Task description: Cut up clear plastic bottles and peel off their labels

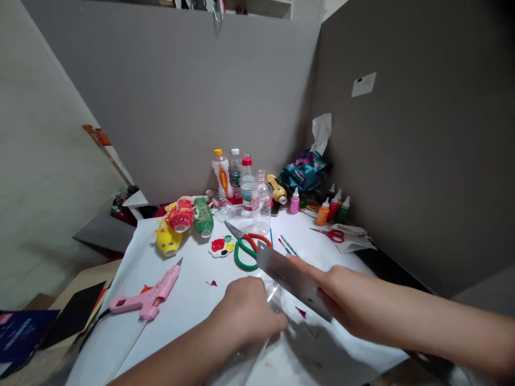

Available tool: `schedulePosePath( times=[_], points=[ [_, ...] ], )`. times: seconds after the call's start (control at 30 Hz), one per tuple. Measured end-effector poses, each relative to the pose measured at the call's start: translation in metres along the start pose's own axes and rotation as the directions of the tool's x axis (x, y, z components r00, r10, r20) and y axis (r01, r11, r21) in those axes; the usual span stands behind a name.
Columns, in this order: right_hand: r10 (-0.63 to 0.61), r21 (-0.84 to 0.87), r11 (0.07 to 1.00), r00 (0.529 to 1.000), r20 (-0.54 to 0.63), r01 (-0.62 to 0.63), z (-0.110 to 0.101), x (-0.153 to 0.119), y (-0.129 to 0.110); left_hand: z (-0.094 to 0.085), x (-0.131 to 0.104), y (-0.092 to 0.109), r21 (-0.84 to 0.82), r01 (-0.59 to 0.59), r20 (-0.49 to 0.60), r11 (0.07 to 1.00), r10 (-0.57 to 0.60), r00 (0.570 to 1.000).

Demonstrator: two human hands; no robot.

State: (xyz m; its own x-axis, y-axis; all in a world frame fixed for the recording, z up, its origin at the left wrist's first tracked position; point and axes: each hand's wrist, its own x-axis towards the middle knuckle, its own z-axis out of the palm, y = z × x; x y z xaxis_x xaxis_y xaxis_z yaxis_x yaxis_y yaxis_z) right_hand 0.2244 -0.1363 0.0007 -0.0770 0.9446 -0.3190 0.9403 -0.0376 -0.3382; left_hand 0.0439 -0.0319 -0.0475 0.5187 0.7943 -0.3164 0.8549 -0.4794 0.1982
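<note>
My left hand (254,306) is closed around a clear plastic bottle (275,294), pressing it down on the white-covered table; part of the bottle is hidden under the hand and forearm. In my right hand (337,287) is a kitchen knife (292,276) with a broad metal blade, its handle covered by the fingers. The blade is tilted and lies just above and right of the bottle; whether it touches the plastic I cannot tell. Behind the blade lie large scissors (246,259) with green and orange handles. Small dark red scraps (301,312) are near the bottle.
On the left lies a pink glue gun (159,295) with its cord. Painted bottle figures (169,240), a paint palette (221,246) and several upright bottles (262,209) stand behind. Paint bottles (322,213), red scissors (333,234) and a tissue pack (304,170) sit at the right.
</note>
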Motion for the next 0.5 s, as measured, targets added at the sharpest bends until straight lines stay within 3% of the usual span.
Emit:
schedulePosePath(
  times=[0.13,0.23,0.37,0.5],
  points=[
    [-0.197,-0.097,0.977,0.978,-0.065,0.190,-0.015,0.047,-0.023,-0.001,-0.002,0.001,-0.018,0.028,0.006,0.999,-0.028,1.000],
    [-0.176,-0.110,0.980,0.982,-0.062,0.168,-0.014,0.057,-0.030,-0.003,-0.002,-0.001,-0.026,0.030,0.017,0.999,-0.030,0.999],
    [-0.015,-0.104,0.994,0.999,0.038,0.019,0.001,0.019,-0.021,-0.003,0.000,-0.004,-0.004,-0.006,0.014,1.000,0.006,1.000],
    [0.190,-0.121,0.976,0.977,0.093,-0.179,0.010,-0.016,-0.010,-0.001,0.002,-0.004,-0.006,-0.037,0.013,0.999,0.037,0.999]
  ],
)
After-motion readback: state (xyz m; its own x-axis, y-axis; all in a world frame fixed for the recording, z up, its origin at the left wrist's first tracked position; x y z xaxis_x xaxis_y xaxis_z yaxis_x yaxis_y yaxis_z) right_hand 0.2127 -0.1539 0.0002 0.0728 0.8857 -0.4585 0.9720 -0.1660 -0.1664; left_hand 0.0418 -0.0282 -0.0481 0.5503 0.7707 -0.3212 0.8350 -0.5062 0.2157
